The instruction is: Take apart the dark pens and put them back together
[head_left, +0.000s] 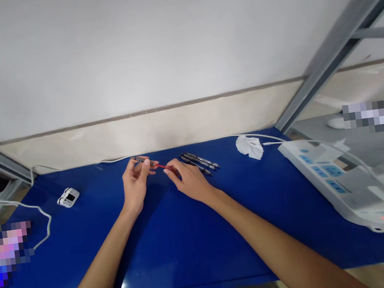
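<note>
Pen barrel (138,159) sits pinched in left hand (135,185), red rod (161,166) in right hand (190,180).

The 2 bare forearms converge: the left forearm (99,260) enters at 7 o'clock and points toward 1 o'clock; the right forearm (267,231) enters at 5 o'clock and points toward 10 o'clock. The left grip (135,183) is pinched, its left thumb (145,170) aimed at 1 o'clock. The right grip (191,179), at its 3 o'clock and near it, shows its back, right thumb (172,177) and index finger (176,165) pinched toward 10 o'clock.
</note>
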A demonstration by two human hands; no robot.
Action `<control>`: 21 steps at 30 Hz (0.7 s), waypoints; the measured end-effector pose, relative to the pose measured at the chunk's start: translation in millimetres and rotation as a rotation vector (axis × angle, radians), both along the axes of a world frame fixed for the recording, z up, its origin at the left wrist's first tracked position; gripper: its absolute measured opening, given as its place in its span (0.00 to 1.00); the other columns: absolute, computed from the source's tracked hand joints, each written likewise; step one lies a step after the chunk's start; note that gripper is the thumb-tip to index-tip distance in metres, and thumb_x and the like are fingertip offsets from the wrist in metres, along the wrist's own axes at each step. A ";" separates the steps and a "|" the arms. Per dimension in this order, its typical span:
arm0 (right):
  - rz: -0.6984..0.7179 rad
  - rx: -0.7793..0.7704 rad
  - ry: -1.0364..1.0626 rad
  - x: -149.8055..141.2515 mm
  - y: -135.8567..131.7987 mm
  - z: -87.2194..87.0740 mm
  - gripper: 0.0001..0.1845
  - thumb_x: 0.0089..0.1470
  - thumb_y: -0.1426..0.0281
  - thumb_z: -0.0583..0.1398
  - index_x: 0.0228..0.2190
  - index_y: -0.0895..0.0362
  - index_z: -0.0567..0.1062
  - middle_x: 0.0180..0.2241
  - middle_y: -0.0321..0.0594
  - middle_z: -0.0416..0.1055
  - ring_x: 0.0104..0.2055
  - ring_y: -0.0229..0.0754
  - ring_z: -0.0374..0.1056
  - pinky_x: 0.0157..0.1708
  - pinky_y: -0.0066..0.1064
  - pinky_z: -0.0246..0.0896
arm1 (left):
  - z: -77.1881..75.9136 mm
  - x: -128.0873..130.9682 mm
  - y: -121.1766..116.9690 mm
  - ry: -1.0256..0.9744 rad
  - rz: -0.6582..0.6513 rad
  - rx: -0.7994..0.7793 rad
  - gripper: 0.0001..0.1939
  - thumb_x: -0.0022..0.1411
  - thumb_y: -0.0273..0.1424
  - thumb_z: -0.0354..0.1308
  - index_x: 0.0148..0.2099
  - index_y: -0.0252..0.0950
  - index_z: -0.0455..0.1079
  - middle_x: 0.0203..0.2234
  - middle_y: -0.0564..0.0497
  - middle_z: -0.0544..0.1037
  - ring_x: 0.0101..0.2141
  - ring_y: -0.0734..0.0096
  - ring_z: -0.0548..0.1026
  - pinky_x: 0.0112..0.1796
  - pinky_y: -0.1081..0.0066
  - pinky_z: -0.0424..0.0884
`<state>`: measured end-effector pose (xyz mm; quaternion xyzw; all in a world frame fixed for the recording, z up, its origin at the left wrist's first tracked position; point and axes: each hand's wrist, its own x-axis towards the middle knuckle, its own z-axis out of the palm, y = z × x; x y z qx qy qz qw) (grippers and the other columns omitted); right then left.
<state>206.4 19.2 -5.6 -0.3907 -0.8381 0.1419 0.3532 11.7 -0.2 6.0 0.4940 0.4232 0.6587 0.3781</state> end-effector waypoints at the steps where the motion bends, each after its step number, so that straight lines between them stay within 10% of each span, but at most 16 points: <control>1: -0.002 -0.002 0.003 0.0 0.2 -0.2 0.14 0.75 0.57 0.52 0.47 0.52 0.71 0.41 0.41 0.80 0.39 0.46 0.77 0.40 0.35 0.67 | 0.1 0.1 -0.2 0.001 0.000 -0.002 0.18 0.66 0.46 0.67 0.49 0.38 0.74 0.40 0.43 0.86 0.40 0.61 0.85 0.40 0.65 0.79; 21: 0.081 -0.018 0.056 -0.3 -1.0 0.3 0.12 0.76 0.59 0.51 0.47 0.51 0.69 0.45 0.43 0.80 0.41 0.46 0.78 0.38 0.34 0.66 | -0.5 6.7 -6.7 0.027 -0.131 -0.075 0.14 0.59 0.39 0.74 0.43 0.37 0.81 0.42 0.43 0.85 0.44 0.59 0.84 0.49 0.59 0.80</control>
